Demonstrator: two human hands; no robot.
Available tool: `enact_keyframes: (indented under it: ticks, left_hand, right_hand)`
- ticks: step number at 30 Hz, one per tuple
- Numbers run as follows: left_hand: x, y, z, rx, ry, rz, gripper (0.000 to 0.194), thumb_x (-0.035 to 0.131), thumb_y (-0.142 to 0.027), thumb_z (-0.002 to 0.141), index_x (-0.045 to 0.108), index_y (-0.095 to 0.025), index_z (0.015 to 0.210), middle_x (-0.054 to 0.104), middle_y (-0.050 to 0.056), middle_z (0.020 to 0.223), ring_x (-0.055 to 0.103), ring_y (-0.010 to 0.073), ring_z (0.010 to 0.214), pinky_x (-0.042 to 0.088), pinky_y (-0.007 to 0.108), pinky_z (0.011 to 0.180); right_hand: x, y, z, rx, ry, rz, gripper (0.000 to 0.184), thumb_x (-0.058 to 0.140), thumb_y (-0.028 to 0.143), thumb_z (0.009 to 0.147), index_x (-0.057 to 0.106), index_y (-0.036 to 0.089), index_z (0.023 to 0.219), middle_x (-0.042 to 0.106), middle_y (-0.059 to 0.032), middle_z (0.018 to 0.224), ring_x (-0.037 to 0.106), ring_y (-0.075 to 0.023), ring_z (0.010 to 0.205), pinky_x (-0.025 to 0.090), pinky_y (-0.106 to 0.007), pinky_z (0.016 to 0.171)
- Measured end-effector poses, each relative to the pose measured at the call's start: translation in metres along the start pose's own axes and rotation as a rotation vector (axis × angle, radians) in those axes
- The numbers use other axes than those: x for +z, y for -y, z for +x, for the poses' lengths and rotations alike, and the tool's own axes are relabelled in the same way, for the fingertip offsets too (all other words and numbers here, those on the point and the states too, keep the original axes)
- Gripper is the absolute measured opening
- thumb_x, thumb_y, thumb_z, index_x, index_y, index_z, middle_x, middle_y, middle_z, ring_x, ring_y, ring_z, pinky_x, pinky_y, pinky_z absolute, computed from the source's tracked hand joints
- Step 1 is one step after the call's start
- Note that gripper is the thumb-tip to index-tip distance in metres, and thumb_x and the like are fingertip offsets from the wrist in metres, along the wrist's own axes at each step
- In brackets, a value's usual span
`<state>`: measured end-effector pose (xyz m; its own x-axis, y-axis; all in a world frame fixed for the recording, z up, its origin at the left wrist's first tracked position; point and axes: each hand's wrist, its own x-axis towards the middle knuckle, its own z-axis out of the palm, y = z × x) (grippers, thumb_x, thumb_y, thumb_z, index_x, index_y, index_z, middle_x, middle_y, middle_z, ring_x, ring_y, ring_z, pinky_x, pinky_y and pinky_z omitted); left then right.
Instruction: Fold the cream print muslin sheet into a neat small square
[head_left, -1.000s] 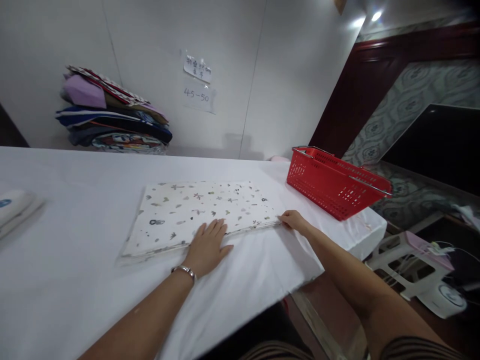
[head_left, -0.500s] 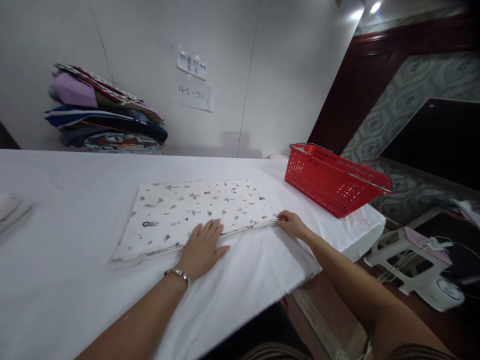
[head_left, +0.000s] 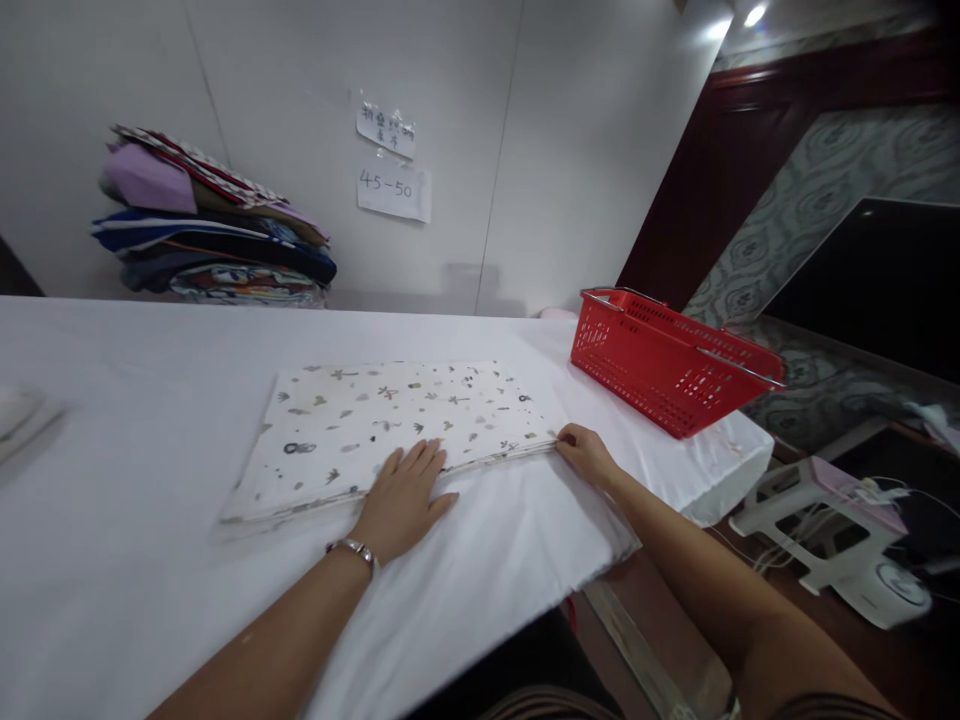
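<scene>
A folded white cloth (head_left: pixel 397 415) with small printed figures and leaves lies flat in front of me, its layers showing along the near edge. My left hand (head_left: pixel 405 495), with a bracelet at the wrist, rests flat across that near edge, fingers stretched out on the cloth. At the cloth's near right corner, my right hand (head_left: pixel 585 452) pinches the layered edge between thumb and fingers. Beneath everything is a table with a white cover (head_left: pixel 150 400).
Folded fabrics (head_left: pixel 217 220) are piled at the back left by the wall. A red plastic basket (head_left: pixel 667 360) stands on the table's right end. Part of another pale cloth (head_left: pixel 22 420) shows at the left edge. A stool (head_left: pixel 825 510) with cables stands beyond the table, right.
Both hands keep their places on the cloth. The view has shifted very slightly; nothing else has visibly moved.
</scene>
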<state>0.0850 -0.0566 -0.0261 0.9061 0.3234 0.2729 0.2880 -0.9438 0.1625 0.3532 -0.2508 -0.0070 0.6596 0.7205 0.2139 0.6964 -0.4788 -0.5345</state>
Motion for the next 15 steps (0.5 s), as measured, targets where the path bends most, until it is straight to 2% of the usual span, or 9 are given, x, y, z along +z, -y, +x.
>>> enact_keyframes:
  ticks: [5,15]
  left_hand:
    - [-0.0011,0.0000,-0.0001,-0.001,0.002,-0.002,0.054,0.037,-0.050,0.083,0.040,-0.019,0.128,0.034,0.008,0.141,0.026,0.0245,0.130,0.020,0.047,0.106]
    - [-0.0002,0.0003,-0.0004,0.002,0.001,-0.011,0.055,0.036,-0.051,0.083,0.040,-0.019,0.129,0.033,0.007,0.141,0.026,0.0241,0.130,0.019,0.046,0.107]
  right_hand:
    - [-0.0028,0.0025,-0.0042,0.019,-0.014,-0.126,0.008,0.049,0.024,0.072,0.055,0.020,0.068,0.058,0.0016,0.065,0.050,-0.0126,0.060,0.033,-0.023,0.055]
    - [-0.0040,0.0015,-0.0055,-0.017,0.013,-0.178,0.008,0.049,0.025,0.075,0.055,0.021,0.071,0.059,0.0012,0.069,0.050,-0.0126,0.062,0.033,-0.023,0.057]
